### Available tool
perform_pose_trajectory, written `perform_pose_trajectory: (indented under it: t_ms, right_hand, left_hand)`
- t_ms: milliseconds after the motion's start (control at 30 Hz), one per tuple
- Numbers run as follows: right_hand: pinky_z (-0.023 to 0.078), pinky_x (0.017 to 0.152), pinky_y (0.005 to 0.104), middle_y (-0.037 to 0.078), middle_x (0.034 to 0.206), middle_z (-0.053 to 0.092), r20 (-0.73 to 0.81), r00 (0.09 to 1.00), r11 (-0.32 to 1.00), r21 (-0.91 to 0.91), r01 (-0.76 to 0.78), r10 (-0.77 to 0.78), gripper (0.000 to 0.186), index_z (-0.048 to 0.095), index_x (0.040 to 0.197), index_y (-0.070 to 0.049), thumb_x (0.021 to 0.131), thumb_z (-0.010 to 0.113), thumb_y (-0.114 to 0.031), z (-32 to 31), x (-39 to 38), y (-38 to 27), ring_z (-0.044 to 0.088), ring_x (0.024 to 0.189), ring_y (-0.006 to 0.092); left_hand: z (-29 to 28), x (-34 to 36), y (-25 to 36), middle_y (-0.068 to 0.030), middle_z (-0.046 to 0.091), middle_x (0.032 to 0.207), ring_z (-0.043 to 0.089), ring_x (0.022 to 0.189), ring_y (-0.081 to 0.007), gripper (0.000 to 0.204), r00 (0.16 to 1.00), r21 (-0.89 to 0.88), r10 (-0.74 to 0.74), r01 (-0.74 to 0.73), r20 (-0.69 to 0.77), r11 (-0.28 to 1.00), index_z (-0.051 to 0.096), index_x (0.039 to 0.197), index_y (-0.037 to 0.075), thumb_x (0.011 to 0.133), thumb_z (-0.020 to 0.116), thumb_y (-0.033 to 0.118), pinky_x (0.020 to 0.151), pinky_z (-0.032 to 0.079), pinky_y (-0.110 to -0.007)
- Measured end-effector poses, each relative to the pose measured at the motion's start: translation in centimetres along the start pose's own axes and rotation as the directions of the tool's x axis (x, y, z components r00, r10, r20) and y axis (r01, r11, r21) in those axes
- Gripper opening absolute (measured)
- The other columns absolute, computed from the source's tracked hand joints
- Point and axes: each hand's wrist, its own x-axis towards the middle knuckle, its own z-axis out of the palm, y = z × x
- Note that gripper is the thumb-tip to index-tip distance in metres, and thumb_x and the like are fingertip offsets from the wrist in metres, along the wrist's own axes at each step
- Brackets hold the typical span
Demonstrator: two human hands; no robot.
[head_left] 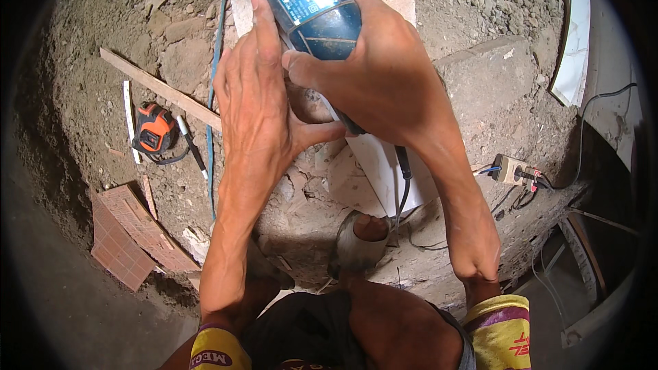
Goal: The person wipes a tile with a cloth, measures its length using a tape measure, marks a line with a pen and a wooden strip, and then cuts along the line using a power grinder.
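Observation:
A blue electric tile cutter with a rounded motor housing is at the top centre. My right hand is closed around its handle, and the black cord comes out below my wrist. My left hand is beside the cutter on the left, fingers stretched forward and thumb pointing right toward the handle. Whether its fingertips touch the housing I cannot tell. Beneath the tool lies a long white tile, partly covered by my hands. The cutter's blade is hidden.
On the rubble ground to the left lie an orange and black tape measure, a marker, a wooden strip and reddish tiles. A socket block with cords sits at right. My sandalled foot is close below the tile.

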Motion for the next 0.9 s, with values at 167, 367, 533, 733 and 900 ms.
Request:
perform_pose_trajectory:
  t_ms: [167, 367, 533, 733, 900]
  right_hand:
    - [0.061, 0.077, 0.0366, 0.017, 0.093, 0.077, 0.023, 1.0, 0.998, -0.064, -0.004, 0.005, 0.048, 0.067, 0.114, 0.008, 0.081, 0.087, -0.022, 0.14, 0.12, -0.32, 0.076, 0.084, 0.0239]
    - [0.06, 0.073, 0.0369, 0.016, 0.09, 0.076, 0.048, 0.998, 0.999, 0.016, -0.043, 0.042, 0.046, 0.067, 0.113, 0.008, 0.081, 0.086, -0.021, 0.11, 0.14, -0.2, 0.075, 0.08, 0.0235]
    - [0.06, 0.073, 0.0365, 0.016, 0.09, 0.075, 0.044, 0.998, 0.999, -0.02, -0.04, 0.041, 0.045, 0.068, 0.112, 0.007, 0.082, 0.085, -0.021, 0.15, 0.23, -0.34, 0.074, 0.079, 0.0224]
    - [0.06, 0.076, 0.0362, 0.016, 0.091, 0.076, 0.053, 0.995, 0.995, 0.034, -0.091, 0.089, 0.046, 0.068, 0.114, 0.006, 0.082, 0.085, -0.021, 0.26, 0.11, -0.53, 0.074, 0.081, 0.0225]
    - [0.06, 0.076, 0.036, 0.016, 0.093, 0.075, 0.037, 0.998, 0.998, 0.034, -0.048, 0.047, 0.049, 0.067, 0.116, 0.008, 0.082, 0.086, -0.022, 0.2, 0.15, -0.34, 0.073, 0.082, 0.0216]
  left_hand:
    - [-0.01, -0.1, -0.27, -0.0178, 0.055, 0.147, 0.052, 0.137, -0.04, 0.17, 1.0, -0.011, -0.015, 0.015, -0.004, 1.0, 0.008, 0.174, 0.003, 0.04, 0.107, 0.04, 0.118, 0.035, -0.056]
    - [0.08, -0.02, -0.2, -0.0183, 0.055, 0.147, 0.052, 0.138, -0.04, 0.169, 1.0, -0.003, -0.007, 0.007, -0.01, 1.0, 0.009, 0.174, 0.004, 0.04, 0.107, 0.037, 0.119, 0.034, -0.055]
    - [-0.01, -0.07, -0.14, -0.0175, 0.055, 0.148, 0.051, 0.138, -0.04, 0.168, 0.999, -0.027, -0.032, 0.032, 0.002, 0.999, 0.009, 0.174, 0.005, 0.04, 0.107, 0.03, 0.119, 0.035, -0.054]
    - [-0.22, -0.03, 0.07, -0.0172, 0.055, 0.148, 0.051, 0.138, -0.0393, 0.169, 1.0, 0.015, -0.027, 0.027, -0.005, 1.0, 0.008, 0.174, 0.005, 0.039, 0.107, 0.03, 0.119, 0.035, -0.054]
    - [-0.05, -0.05, 0.0, -0.0177, 0.056, 0.148, 0.051, 0.138, -0.0393, 0.17, 1.0, 0.004, -0.008, 0.008, -0.018, 1.0, 0.007, 0.174, 0.005, 0.039, 0.107, 0.03, 0.119, 0.035, -0.054]
